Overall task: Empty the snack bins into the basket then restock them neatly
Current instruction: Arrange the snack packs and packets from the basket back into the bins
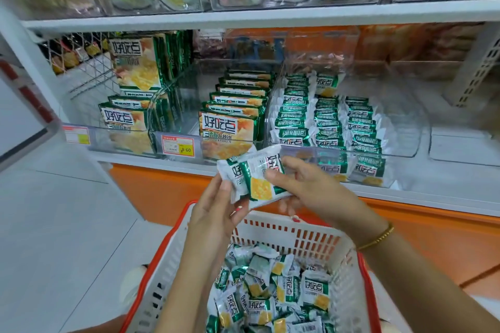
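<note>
My left hand (216, 213) and my right hand (305, 186) together hold a small stack of green-and-white cracker packets (254, 178) above the basket, fingers curled round both ends. Below them the white basket with an orange rim (292, 232) holds several loose packets (270, 292) of the same kind. Straight ahead on the shelf, a clear snack bin (405, 143) holds three neat rows of these packets (324, 121), standing on edge.
Larger green cracker bags (230, 127) stand in the clear bin to the left, with more bags (130, 116) further left. A price tag (178, 144) hangs on the shelf edge. The shelf above (270, 13) carries clear tubs of sweets. An orange base panel (167, 192) runs under the shelf.
</note>
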